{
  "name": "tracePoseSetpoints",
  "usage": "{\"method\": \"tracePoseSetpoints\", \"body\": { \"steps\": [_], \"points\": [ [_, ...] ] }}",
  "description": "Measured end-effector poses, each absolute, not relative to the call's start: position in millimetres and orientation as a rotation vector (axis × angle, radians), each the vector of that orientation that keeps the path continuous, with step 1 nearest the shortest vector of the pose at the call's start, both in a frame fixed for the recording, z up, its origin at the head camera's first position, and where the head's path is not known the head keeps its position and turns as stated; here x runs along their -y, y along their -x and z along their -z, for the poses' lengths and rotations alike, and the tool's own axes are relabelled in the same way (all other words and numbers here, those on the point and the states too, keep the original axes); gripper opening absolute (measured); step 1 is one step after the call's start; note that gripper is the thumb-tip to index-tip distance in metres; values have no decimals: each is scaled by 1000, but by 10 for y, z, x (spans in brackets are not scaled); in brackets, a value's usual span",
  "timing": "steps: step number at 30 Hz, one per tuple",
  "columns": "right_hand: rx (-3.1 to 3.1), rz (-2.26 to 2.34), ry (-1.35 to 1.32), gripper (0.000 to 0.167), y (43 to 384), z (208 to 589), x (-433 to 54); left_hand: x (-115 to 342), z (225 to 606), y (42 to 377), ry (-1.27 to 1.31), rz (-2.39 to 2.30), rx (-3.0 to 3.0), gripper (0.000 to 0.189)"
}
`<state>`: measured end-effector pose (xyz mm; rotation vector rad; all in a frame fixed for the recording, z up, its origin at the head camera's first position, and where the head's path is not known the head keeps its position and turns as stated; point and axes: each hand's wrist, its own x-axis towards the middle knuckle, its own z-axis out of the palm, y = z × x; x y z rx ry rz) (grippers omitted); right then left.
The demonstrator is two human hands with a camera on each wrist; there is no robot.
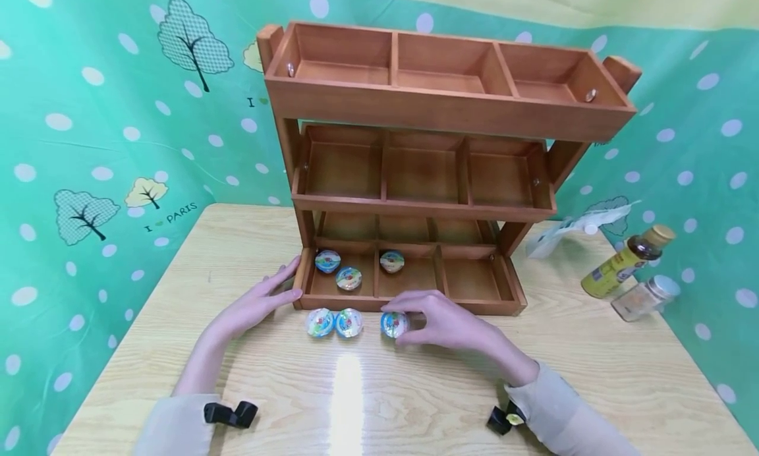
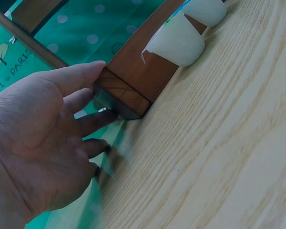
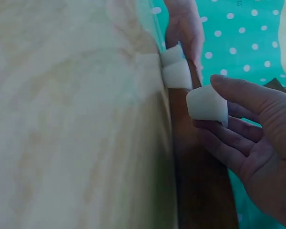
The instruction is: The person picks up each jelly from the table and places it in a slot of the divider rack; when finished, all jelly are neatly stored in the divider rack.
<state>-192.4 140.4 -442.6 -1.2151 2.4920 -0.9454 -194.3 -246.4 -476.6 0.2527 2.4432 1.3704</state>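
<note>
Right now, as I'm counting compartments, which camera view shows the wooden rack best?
The head view: nearly the whole wooden rack shows, compartments included. The left wrist view catches mainly a low corner by the left hand; the right wrist view, mostly a front strip partly behind cups.

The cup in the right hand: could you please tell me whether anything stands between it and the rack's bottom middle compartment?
Yes, the front board stands between the cup in the right hand and that compartment. Inside, a second cup sits toward the back left.
</note>
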Motion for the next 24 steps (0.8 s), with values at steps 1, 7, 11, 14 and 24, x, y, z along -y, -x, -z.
{"method": "tracePoseSetpoints", "body": {
  "steps": [1,7,11,14,24],
  "points": [
    [-2502,961,1219,49,1931,4410,-1418,2460,4766,1943,-257,-1373,-2444,74],
    [-2560,1049,1257,48,1982,4342,-1531,2456,4782,1930,-255,-1363,-2448,74],
    [-2602,1113,1198,51,2026,4285,-1603,2460,4794,1937,-248,-1363,-2445,74],
    [-2633,1139,1118,51,2068,4256,-1648,2455,4798,1954,-246,-1368,-2449,73],
    [-2712,1202,1036,50,2201,4194,-1822,2455,4789,1964,-246,-1360,-2456,73]
  ]
}}
